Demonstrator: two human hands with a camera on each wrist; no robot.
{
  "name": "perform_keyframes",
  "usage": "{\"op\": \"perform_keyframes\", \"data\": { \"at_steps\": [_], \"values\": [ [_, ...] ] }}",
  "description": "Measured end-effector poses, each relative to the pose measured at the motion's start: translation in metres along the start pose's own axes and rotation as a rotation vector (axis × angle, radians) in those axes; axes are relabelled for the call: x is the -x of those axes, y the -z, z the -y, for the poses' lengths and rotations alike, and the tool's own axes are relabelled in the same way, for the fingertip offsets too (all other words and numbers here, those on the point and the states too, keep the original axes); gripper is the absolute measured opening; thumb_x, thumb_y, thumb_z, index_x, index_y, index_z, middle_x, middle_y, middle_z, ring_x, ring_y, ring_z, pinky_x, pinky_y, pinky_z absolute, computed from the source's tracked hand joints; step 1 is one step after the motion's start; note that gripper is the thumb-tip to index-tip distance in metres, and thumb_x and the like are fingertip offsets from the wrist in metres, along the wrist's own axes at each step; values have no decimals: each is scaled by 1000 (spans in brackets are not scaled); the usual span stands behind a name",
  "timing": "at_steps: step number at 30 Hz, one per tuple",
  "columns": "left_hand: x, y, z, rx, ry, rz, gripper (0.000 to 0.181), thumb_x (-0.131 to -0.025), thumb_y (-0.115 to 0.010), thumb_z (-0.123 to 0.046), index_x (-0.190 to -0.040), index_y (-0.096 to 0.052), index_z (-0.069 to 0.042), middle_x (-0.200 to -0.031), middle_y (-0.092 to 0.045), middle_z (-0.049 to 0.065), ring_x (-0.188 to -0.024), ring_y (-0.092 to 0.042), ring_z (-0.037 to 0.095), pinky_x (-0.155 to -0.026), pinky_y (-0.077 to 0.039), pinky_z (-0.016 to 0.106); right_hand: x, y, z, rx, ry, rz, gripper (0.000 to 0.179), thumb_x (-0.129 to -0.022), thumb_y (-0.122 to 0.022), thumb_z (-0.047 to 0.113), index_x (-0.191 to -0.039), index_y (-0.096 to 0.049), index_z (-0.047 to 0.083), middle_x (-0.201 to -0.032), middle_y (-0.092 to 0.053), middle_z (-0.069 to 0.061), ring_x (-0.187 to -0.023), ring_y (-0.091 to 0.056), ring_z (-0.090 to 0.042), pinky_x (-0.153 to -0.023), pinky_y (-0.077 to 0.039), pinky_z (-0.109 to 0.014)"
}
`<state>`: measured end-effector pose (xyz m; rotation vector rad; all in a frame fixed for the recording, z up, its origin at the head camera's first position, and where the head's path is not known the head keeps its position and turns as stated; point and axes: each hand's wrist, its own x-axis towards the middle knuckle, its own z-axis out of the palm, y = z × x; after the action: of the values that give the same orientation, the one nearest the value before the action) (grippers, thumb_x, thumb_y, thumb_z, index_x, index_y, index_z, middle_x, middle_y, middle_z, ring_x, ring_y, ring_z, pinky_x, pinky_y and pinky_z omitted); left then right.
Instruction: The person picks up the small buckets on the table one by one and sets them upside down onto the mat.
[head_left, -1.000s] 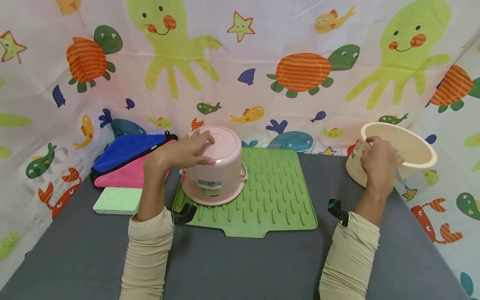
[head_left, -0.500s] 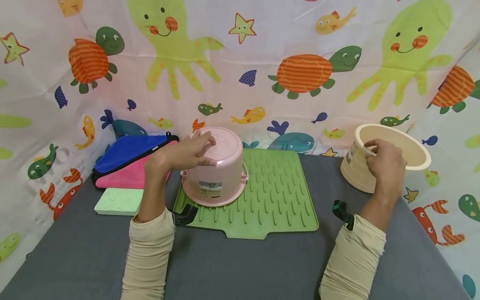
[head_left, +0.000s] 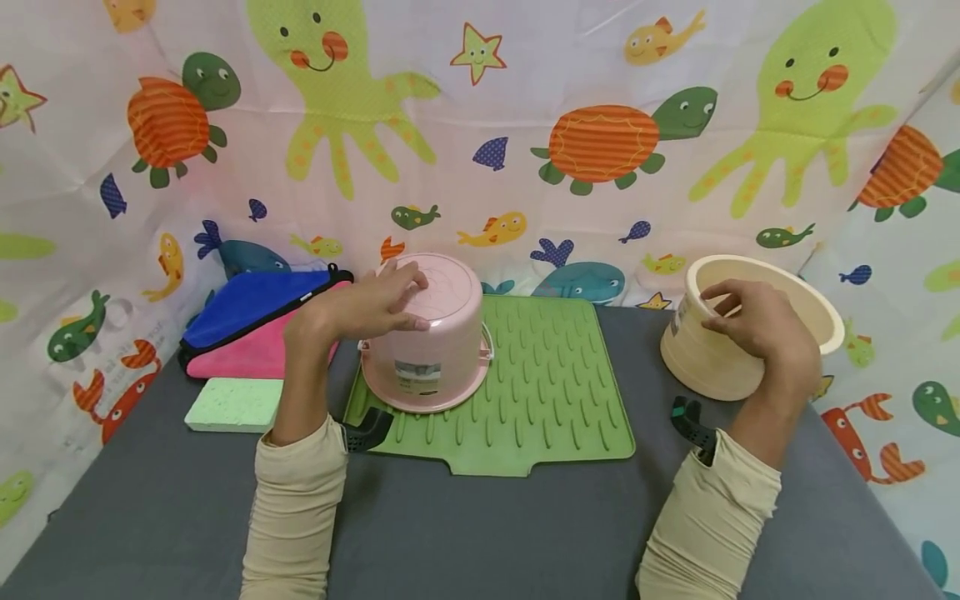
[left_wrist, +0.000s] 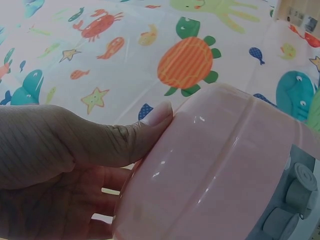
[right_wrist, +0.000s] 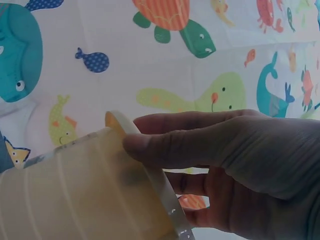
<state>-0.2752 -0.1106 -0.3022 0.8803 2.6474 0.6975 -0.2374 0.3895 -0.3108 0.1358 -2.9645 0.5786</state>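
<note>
A pink bucket (head_left: 431, 342) stands upside down on the left part of a ribbed green mat (head_left: 555, 383). My left hand (head_left: 360, 304) rests on its upturned base, fingers over the top and thumb at the edge; the left wrist view shows the thumb against the pink side. To the right, a cream bucket (head_left: 705, 358) has its mouth upward and leans to the right. My right hand (head_left: 761, 321) holds its near rim. In the right wrist view, the thumb lies outside the cream wall, with the other fingers on the far side of the rim (right_wrist: 162, 187).
Folded blue (head_left: 255, 308) and pink (head_left: 240, 354) cloths with dark edging lie at the back left. A pale green sponge (head_left: 232, 406) sits before them. Grey cloth covers the table (head_left: 480, 533). Behind hangs a sheet (head_left: 480, 108) printed with sea animals.
The cream bucket has moved left and closer, and its lean has shifted. My right hand has turned at its rim. My left hand and the pink bucket have stayed put.
</note>
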Motion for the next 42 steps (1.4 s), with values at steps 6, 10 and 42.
{"op": "perform_keyframes", "data": {
  "at_steps": [6,10,42],
  "values": [
    [0,-1,0,-16,-15,-12,51,-102,-68,-27,-140,-46,-1,-145,-48,25,-134,-50,42,-114,-38,62,1,2,6,-23,83,57,34,-90,-79,4,-121,-69,-7,-101,-73,-30,-83,-67,-18,-63,-49,-20],
    [1,0,1,-27,-9,-6,52,-102,-68,-28,-141,-46,-1,-148,-48,25,-139,-47,44,-117,-35,63,1,0,13,-12,160,86,34,-88,-81,4,-119,-70,-5,-99,-75,-24,-82,-66,-15,-65,-50,-20],
    [2,1,1,36,-22,6,50,-103,-67,-26,-139,-44,0,-152,-43,26,-140,-45,42,-114,-41,61,13,6,38,86,100,357,44,-88,-84,32,-116,-74,-1,-98,-78,-8,-88,-67,-19,-73,-50,-29]
  ]
}}
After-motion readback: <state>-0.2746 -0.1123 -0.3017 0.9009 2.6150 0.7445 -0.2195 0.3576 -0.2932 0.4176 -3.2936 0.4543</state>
